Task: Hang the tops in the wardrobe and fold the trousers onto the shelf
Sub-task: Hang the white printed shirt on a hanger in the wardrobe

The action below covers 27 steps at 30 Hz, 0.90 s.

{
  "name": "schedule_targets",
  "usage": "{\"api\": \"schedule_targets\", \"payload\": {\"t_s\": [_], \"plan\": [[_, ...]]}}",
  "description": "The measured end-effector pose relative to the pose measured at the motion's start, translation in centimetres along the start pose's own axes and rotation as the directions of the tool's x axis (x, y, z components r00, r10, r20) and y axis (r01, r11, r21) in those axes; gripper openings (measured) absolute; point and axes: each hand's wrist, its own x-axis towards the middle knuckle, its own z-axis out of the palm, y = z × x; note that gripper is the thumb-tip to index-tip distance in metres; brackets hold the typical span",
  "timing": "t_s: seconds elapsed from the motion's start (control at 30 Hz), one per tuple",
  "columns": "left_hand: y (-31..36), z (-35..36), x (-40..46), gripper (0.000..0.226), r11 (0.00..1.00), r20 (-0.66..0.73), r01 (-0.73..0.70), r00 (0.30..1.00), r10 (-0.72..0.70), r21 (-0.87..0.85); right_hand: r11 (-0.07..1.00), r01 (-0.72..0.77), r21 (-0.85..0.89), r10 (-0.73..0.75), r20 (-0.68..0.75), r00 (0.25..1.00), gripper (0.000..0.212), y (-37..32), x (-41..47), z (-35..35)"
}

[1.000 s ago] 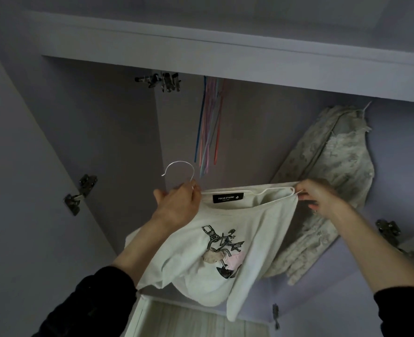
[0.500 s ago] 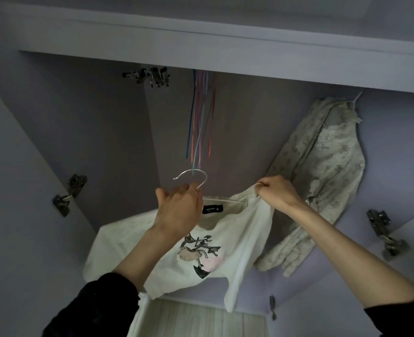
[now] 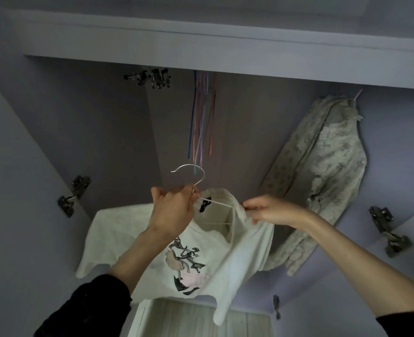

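White tee (image 3: pixel 201 259) w/ cartoon print sits centre frame, inside the open wardrobe (image 3: pixel 225 40), half on a wire hanger (image 3: pixel 191 176). Hanger hook points up, free of any rail; its arm runs thru the neck opening.

Your left hand (image 3: pixel 172 210) is clenched round the hanger neck, at 10 o'clock from the print. Your right hand (image 3: pixel 271 211), at 2 o'clock from the print, pinches the tee's shoulder fabric by the collar, fingers curled on cloth. Tee hem droops toward 6.

Farther out: bunch of coloured hangers (image 3: pixel 201 117) at 12, hanging from under the top panel. Patterned grey top (image 3: pixel 322 171) hangs at 2–3 o'clock. Door hinges (image 3: pixel 73 195) at 9, another (image 3: pixel 385 229) at 3. Dark sleeves on both forearms.
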Motion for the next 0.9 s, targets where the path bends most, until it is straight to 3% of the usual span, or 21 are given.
{"api": "schedule_targets", "payload": {"t_s": [0.03,0.07,0.13,0.2,0.27,0.33,0.43,0.53,0.7,0.9], "plan": [[0.0,0.0,0.0,0.026,1.0,-0.008,-0.01,1.0,0.01,-0.012,0.963,0.036,-0.266,-0.047,-0.037,0.998,0.015,0.1,0.3,0.1],[0.0,-0.1,0.1,0.025,0.999,-0.012,-0.022,1.0,0.021,-0.025,0.858,0.027,-0.513,-0.074,-0.07,0.995,0.012,0.2,0.7,0.4],[0.1,-0.2,0.0,0.025,0.999,-0.021,-0.045,0.999,0.044,-0.024,0.692,-0.008,-0.722,-0.142,-0.146,0.979,0.031,0.5,1.3,1.2],[-0.3,-0.2,0.0,0.028,0.997,-0.04,-0.071,0.997,0.071,-0.006,0.716,0.036,-0.697,-0.275,-0.234,0.933,0.044,1.3,1.9,2.0],[-0.9,-0.3,0.0,0.039,0.996,-0.062,-0.084,0.994,0.085,0.008,0.798,0.177,-0.576,-0.444,-0.363,0.819,0.042,2.1,2.3,2.5],[-1.8,0.0,-0.1,0.042,0.984,-0.148,-0.157,0.975,0.167,0.082,0.867,0.282,-0.411,-0.471,-0.488,0.735,0.04,2.4,2.5,2.9],[-3.1,0.0,-0.7,0.033,0.956,-0.274,-0.229,0.922,0.273,0.181,0.827,0.347,-0.444,-0.56,-0.585,0.586,0.027,2.4,2.7,2.9],[-5.8,0.7,-1.9,0.032,0.942,-0.262,-0.243,0.917,0.301,0.231,0.81,0.303,-0.502,-0.583,-0.635,0.506,0.027,3.8,2.7,2.1],[-10.1,2.7,-3.8,0.004,0.947,-0.155,-0.092,0.977,0.145,0.309,0.786,0.168,-0.594,-0.609,-0.698,0.377,0.022,6.4,2.0,1.4],[-10.2,3.1,-3.9,0.017,0.939,-0.066,-0.022,0.997,0.047,0.343,0.739,-0.009,-0.674,-0.653,-0.72,0.233,0.023,7.2,1.2,1.1]]}}
